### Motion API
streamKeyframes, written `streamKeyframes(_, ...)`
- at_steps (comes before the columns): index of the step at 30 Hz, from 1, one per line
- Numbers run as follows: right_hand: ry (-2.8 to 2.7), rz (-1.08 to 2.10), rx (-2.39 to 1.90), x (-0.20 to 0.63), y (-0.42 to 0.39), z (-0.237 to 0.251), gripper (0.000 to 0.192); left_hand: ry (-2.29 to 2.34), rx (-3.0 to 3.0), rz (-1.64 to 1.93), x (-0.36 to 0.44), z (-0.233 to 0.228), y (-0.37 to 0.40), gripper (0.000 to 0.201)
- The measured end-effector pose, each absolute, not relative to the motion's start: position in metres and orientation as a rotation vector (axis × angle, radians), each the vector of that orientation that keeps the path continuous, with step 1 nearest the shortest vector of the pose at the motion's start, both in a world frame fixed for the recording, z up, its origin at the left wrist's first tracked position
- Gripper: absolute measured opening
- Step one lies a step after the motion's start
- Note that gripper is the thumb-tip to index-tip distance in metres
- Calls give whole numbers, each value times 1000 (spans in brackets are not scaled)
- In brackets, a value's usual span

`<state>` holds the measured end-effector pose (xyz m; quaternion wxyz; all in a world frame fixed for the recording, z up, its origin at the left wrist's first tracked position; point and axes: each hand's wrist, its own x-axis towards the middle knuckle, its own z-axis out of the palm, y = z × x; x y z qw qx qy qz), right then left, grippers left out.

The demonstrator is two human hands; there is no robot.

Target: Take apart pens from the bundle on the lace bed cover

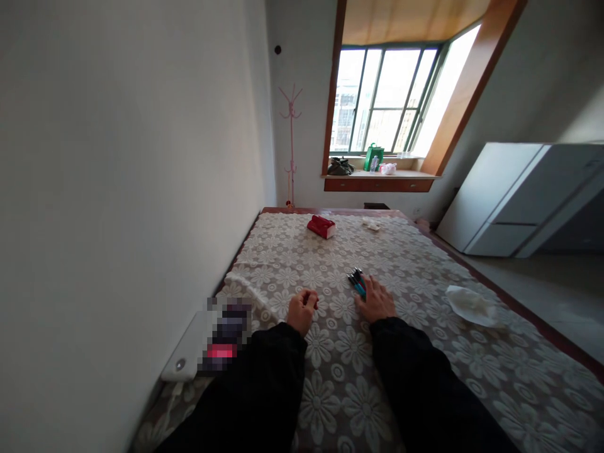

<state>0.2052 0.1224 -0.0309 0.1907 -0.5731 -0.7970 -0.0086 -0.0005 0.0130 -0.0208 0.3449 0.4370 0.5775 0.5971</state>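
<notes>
My left hand point(302, 311) rests curled on the flower-patterned cover point(406, 264), its fingers closed around a small dark red object that is mostly hidden. My right hand point(376, 299) lies flat on the cover, fingertips touching a small bundle of pens point(357, 280) with black and teal barrels. Both arms wear black sleeves.
A red box point(321, 226) lies farther up the cover, with a small white scrap point(371, 223) to its right. A crumpled white tissue point(472, 305) lies at the right. A white device point(186, 351) sits by the left wall. A grey cabinet point(514, 198) stands right; a windowsill point(377, 179) holds bags.
</notes>
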Motion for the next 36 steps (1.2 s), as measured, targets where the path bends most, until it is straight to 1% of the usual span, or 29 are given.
streamKeyframes(3, -2226, -56, -1705, 205, 122, -28, 57, 1503, 1171, 1534, 0, -20, 12, 33)
streamKeyframes(6, -2289, -60, -1644, 206, 123, -23, 49, 1510, 1186, 1521, 1, -19, 11, 34)
streamKeyframes(10, -2370, -34, -1611, 206, 125, -18, 48, 1528, 1209, 1501, 1, -18, 10, 35)
streamKeyframes(14, -2391, 53, -1715, 205, 124, -15, 29, 1555, 1275, 1470, 2, -16, 9, 35)
streamKeyframes(17, -2382, 111, -1724, 207, 124, -15, 25, 1582, 1319, 1399, 3, -16, 7, 33)
streamKeyframes(19, -2315, 165, -1644, 208, 123, -12, 25, 1591, 1360, 1359, 5, -13, 5, 29)
streamKeyframes(21, -2217, 300, -1467, 206, 118, -8, 24, 1566, 1421, 1352, 7, -9, 0, 28)
streamKeyframes(22, -2168, 398, -1348, 202, 114, -5, 22, 1529, 1453, 1358, 9, -6, -2, 31)
streamKeyframes(24, -2099, 636, -1076, 191, 101, 0, 17, 1402, 1497, 1369, 11, -1, -6, 48)
streamKeyframes(26, -2066, 832, -847, 176, 84, 2, 19, 1234, 1500, 1386, 14, 3, -9, 68)
streamKeyframes(27, -2074, 902, -760, 168, 75, 2, 21, 1163, 1481, 1401, 15, 4, -9, 73)
streamKeyframes(28, -2092, 960, -697, 161, 67, 0, 23, 1121, 1447, 1429, 15, 4, -9, 73)
streamKeyframes(30, -2108, 1003, -592, 149, 56, -5, 31, 1123, 1378, 1505, 15, 5, -7, 61)
streamKeyframes(33, -2189, 904, -491, 142, 50, -17, 46, 1171, 1350, 1584, 15, 7, -7, 36)
streamKeyframes(36, -2308, 717, -431, 144, 51, -25, 60, 1184, 1356, 1611, 16, 11, -10, 30)
